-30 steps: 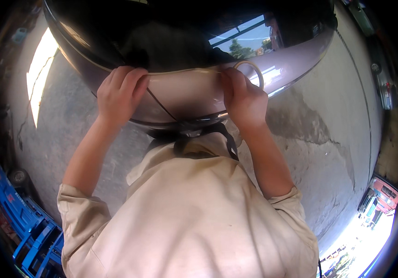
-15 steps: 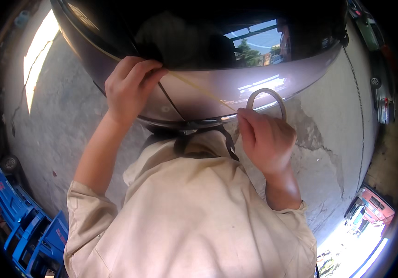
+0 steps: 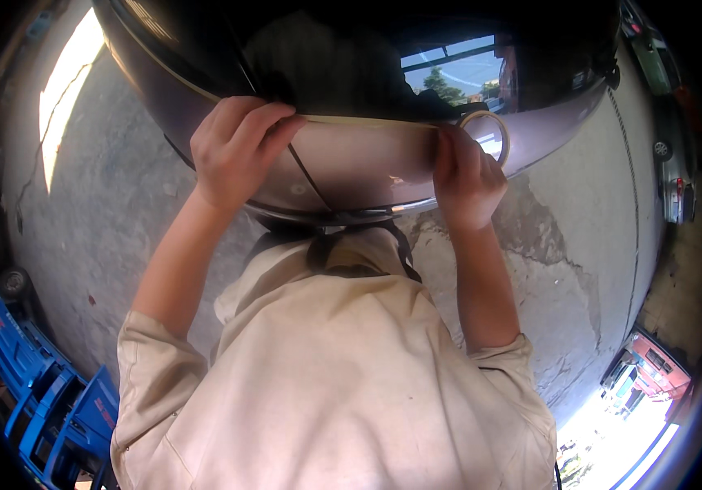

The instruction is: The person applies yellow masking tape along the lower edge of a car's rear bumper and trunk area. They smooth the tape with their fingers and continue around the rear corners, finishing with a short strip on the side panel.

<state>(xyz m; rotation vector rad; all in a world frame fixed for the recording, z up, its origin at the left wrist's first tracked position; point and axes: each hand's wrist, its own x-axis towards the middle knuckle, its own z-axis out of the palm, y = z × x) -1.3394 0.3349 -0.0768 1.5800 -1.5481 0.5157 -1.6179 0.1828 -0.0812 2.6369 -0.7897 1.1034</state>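
In front of me is a car's curved purple-grey body panel (image 3: 359,159), with dark, glossy window glass (image 3: 334,61) beyond it. A pale yellow strip of masking tape (image 3: 367,122) runs taut between my hands, along the border of panel and glass. My left hand (image 3: 232,151) is closed, its fingertips pressed together on the strip at its left part. My right hand (image 3: 469,184) is closed too, gripping the roll of masking tape (image 3: 505,140), whose ring stands out beyond its knuckles. The fingers partly hide the roll and the strip's right end.
Cracked grey concrete floor (image 3: 106,188) surrounds the car. Blue metal-looking equipment (image 3: 8,327) and a wheel (image 3: 13,282) are at the lower left. A silver car (image 3: 673,188) stands at the far right, past a dark line (image 3: 628,139) on the floor.
My right hand has moved up and away from me with the roll, bringing the strip from a downward slant to nearly level along the glass edge. My left hand has stayed almost in place.
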